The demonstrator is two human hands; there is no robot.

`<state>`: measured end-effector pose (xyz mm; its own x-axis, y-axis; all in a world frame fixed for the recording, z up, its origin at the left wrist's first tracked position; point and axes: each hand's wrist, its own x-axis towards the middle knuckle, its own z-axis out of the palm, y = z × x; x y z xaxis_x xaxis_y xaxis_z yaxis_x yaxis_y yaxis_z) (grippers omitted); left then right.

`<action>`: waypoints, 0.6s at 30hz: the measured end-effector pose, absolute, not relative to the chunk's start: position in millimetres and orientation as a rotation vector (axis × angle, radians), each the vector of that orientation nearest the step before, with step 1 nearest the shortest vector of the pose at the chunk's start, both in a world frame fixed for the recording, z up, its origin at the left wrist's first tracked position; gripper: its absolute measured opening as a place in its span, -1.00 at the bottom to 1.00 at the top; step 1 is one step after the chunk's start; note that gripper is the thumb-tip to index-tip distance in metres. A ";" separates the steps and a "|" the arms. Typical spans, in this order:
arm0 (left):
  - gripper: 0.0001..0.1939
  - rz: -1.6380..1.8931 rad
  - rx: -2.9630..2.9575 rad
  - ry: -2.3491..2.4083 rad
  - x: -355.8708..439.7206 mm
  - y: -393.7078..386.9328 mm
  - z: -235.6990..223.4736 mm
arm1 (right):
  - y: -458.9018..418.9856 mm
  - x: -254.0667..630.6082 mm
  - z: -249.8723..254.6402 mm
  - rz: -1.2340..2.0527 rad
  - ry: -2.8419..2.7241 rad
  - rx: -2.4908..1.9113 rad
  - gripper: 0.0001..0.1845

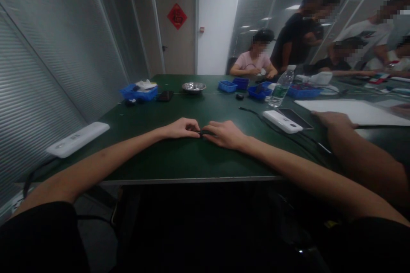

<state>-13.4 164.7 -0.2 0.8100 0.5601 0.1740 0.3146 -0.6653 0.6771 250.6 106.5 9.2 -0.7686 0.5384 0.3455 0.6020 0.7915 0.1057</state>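
Note:
My left hand [181, 128] and my right hand [224, 134] meet on the dark green table [179, 158], fingertips pinched together. Between them lies a small dark part [202, 132], too small to name; both hands pinch it. Both arms stretch straight out from me over the table's front edge.
A white power strip [77, 138] lies at the left edge. Another white strip [282, 121] and a phone [295, 118] lie right of my hands, with a co-worker's arm [355, 153] beside them. Farther back stand blue bins [139, 91], a metal bowl [194, 87] and a water bottle [281, 87]. People sit at the far end.

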 end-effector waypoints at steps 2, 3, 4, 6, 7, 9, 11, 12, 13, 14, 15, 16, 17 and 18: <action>-0.60 0.506 2.339 0.629 -12.0 163.6 0.0 | 105.9 247.1 9.0 -0.275 -2.643 -0.925 -0.57; -0.59 0.514 2.341 0.625 -11.3 163.1 0.2 | 105.5 245.0 9.0 -0.261 -2.622 -0.950 -0.58; -0.59 0.518 2.345 0.620 -10.6 162.6 0.4 | 105.1 243.0 9.0 -0.248 -2.612 -0.971 -0.58; -0.59 0.515 2.357 0.613 -9.6 162.0 0.7 | 104.5 240.0 9.2 -0.235 -2.598 -1.024 -0.59; -0.59 0.511 2.360 0.614 -9.3 162.0 0.6 | 104.5 239.3 9.4 -0.233 -2.593 -1.055 -0.60; -0.57 0.500 2.337 0.629 -9.5 163.0 -0.2 | 105.0 239.8 10.0 -0.229 -2.572 -1.122 -0.60; -0.49 0.497 2.285 0.656 -10.3 165.0 -1.7 | 106.4 242.2 10.8 -0.221 -2.541 -1.192 -0.59; -0.43 0.499 2.258 0.666 -11.0 166.4 -2.5 | 107.5 243.9 11.3 -0.217 -2.523 -1.225 -0.59; -0.37 0.504 2.237 0.668 -11.7 167.8 -3.2 | 108.7 245.7 11.8 -0.214 -2.506 -1.254 -0.59; -0.32 0.511 2.223 0.664 -12.5 169.2 -3.7 | 109.9 247.4 12.2 -0.213 -2.490 -1.281 -0.58; -0.29 0.516 2.214 0.653 -13.4 170.7 -3.9 | 111.2 249.0 12.6 -0.212 -2.480 -1.301 -0.58; -0.29 0.518 2.209 0.640 -14.3 172.1 -3.8 | 112.4 250.3 13.0 -0.211 -2.473 -1.320 -0.57; -0.29 0.517 2.207 0.628 -15.4 173.6 -3.7 | 113.6 251.4 13.4 -0.209 -2.468 -1.336 -0.57; -0.31 0.515 2.208 0.623 -16.6 175.3 -3.5 | 114.6 252.3 13.6 -0.207 -2.465 -1.351 -0.56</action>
